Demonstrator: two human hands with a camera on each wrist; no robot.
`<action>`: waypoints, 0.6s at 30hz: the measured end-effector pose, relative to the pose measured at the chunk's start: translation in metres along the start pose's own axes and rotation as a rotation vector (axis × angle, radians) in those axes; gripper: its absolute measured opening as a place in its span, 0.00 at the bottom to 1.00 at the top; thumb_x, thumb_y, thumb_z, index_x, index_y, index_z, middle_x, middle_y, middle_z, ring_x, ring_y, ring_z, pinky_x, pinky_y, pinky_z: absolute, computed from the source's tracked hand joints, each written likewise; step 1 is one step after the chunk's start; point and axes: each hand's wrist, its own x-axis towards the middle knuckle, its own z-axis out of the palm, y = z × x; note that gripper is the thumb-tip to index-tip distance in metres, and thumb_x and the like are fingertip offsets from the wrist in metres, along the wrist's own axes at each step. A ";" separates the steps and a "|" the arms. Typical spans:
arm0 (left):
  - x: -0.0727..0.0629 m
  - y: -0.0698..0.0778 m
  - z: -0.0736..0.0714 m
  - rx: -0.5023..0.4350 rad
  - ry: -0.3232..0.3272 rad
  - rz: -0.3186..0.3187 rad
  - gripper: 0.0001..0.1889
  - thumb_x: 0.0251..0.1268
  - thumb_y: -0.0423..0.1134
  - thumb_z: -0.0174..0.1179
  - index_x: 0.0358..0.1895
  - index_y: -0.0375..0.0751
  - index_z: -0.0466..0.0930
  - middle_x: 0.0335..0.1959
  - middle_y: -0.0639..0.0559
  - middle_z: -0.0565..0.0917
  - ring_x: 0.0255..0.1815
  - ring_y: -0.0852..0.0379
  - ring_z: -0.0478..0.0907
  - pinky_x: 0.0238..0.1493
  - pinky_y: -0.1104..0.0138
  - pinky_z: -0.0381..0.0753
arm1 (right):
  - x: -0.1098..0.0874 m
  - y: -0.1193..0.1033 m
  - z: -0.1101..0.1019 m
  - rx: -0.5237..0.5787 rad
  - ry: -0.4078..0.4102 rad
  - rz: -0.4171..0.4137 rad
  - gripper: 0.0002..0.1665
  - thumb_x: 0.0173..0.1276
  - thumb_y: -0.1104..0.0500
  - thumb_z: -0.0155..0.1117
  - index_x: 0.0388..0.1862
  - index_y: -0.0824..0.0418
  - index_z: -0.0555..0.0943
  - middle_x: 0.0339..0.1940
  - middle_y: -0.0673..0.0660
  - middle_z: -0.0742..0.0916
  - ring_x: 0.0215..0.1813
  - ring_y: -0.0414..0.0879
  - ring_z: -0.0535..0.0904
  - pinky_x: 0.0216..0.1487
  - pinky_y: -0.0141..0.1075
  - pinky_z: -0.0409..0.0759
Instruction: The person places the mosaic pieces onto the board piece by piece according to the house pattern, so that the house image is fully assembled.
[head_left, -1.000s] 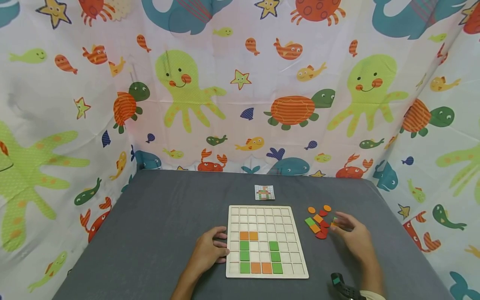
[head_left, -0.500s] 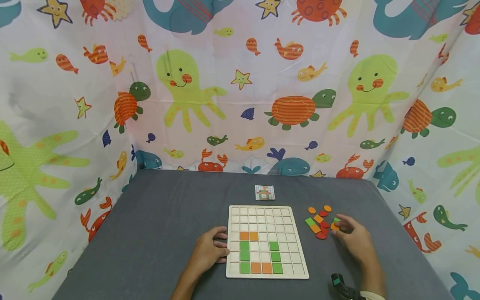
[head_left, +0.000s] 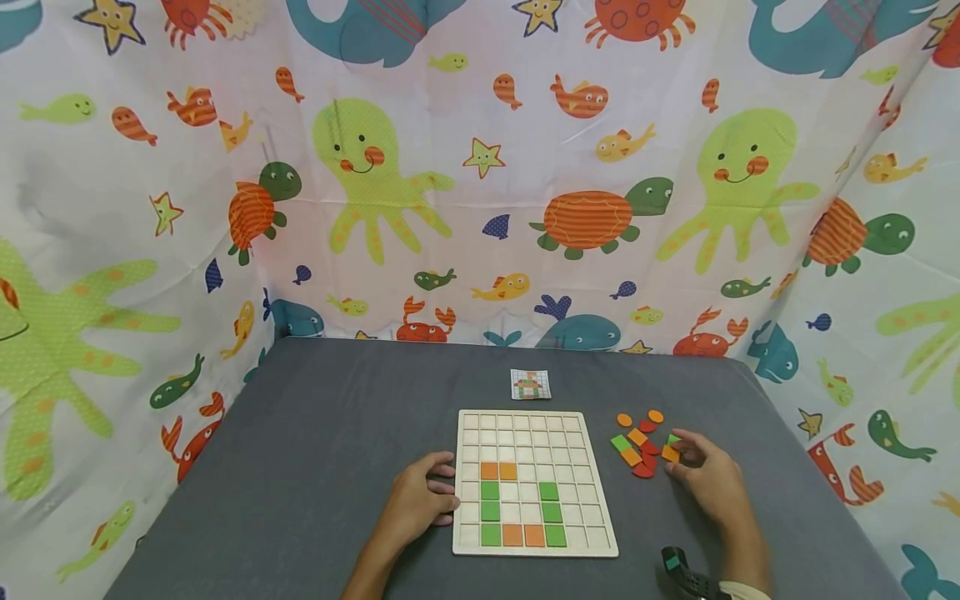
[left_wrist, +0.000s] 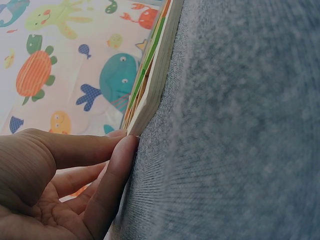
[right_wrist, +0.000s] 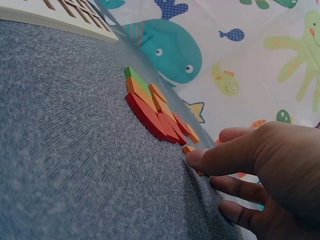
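In the head view my left hand (head_left: 417,495) lies against the left edge of the wooden grid board (head_left: 592,492), its thumb tip at the rim. Thumb and a finger meet right at the board's edge (left_wrist: 150,95) in the left wrist view. Green tiles (head_left: 490,511) and orange tiles (head_left: 522,535) fill several cells. My right hand (head_left: 708,475) is low over the table at the right, fingers loosely bent and spread, thumb tip touching an orange tile (head_left: 670,454). A green tile (head_left: 673,438) shows just beyond it, partly covered by my fingers.
Loose pieces lie right of the board: red rounded pieces (head_left: 643,471), orange discs (head_left: 624,420), and a green tile (head_left: 620,443). A small pattern card (head_left: 530,385) lies behind the board. A dark strap (head_left: 693,579) is on my right wrist. A printed curtain (head_left: 480,208) surrounds the table.
My right hand has shifted slightly, and the orange and green tiles at its fingertips show more fully and lie a little apart from the pile. The left hand and board have stayed put.
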 end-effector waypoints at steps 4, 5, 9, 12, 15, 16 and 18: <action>0.000 0.000 0.000 0.000 0.000 -0.001 0.37 0.51 0.18 0.71 0.69 0.29 0.76 0.54 0.37 0.84 0.41 0.52 0.86 0.27 0.58 0.91 | -0.001 -0.001 0.001 0.002 0.023 -0.004 0.36 0.67 0.67 0.75 0.73 0.67 0.74 0.57 0.70 0.87 0.59 0.65 0.81 0.62 0.65 0.77; 0.000 0.000 0.000 0.000 -0.001 -0.002 0.37 0.51 0.18 0.71 0.69 0.29 0.76 0.54 0.37 0.84 0.41 0.52 0.86 0.27 0.58 0.91 | -0.001 -0.001 0.001 0.002 0.029 -0.004 0.36 0.67 0.68 0.75 0.73 0.67 0.75 0.55 0.70 0.87 0.58 0.65 0.81 0.61 0.65 0.77; 0.000 0.000 0.000 0.003 0.000 -0.002 0.37 0.51 0.18 0.71 0.69 0.29 0.76 0.54 0.37 0.84 0.41 0.52 0.86 0.27 0.58 0.91 | -0.001 -0.001 0.001 0.005 0.028 0.004 0.36 0.67 0.68 0.75 0.73 0.67 0.75 0.56 0.70 0.87 0.59 0.65 0.80 0.62 0.65 0.76; 0.000 0.000 0.000 0.005 0.000 0.003 0.37 0.51 0.18 0.72 0.70 0.29 0.76 0.54 0.37 0.84 0.42 0.52 0.86 0.27 0.58 0.91 | -0.001 -0.001 0.001 0.009 0.019 0.016 0.36 0.68 0.68 0.75 0.73 0.67 0.74 0.58 0.71 0.86 0.60 0.66 0.79 0.63 0.66 0.76; 0.000 0.000 -0.001 0.005 0.000 0.002 0.37 0.51 0.18 0.72 0.70 0.29 0.76 0.54 0.37 0.84 0.42 0.52 0.86 0.27 0.58 0.91 | 0.000 0.000 0.001 0.003 0.014 0.022 0.36 0.68 0.67 0.75 0.74 0.67 0.74 0.58 0.72 0.85 0.61 0.67 0.79 0.63 0.66 0.76; 0.000 -0.001 -0.001 0.004 -0.001 0.002 0.37 0.51 0.18 0.72 0.70 0.29 0.76 0.54 0.36 0.84 0.42 0.51 0.86 0.28 0.58 0.91 | 0.001 0.000 0.001 -0.002 0.014 0.021 0.36 0.68 0.67 0.75 0.74 0.67 0.74 0.58 0.72 0.85 0.61 0.67 0.80 0.63 0.66 0.76; 0.000 -0.001 -0.001 0.005 -0.001 0.002 0.37 0.51 0.18 0.72 0.69 0.29 0.76 0.55 0.36 0.84 0.42 0.51 0.86 0.28 0.58 0.91 | 0.002 0.001 0.002 -0.015 0.018 0.017 0.36 0.68 0.66 0.75 0.73 0.67 0.74 0.58 0.72 0.85 0.60 0.67 0.80 0.63 0.66 0.77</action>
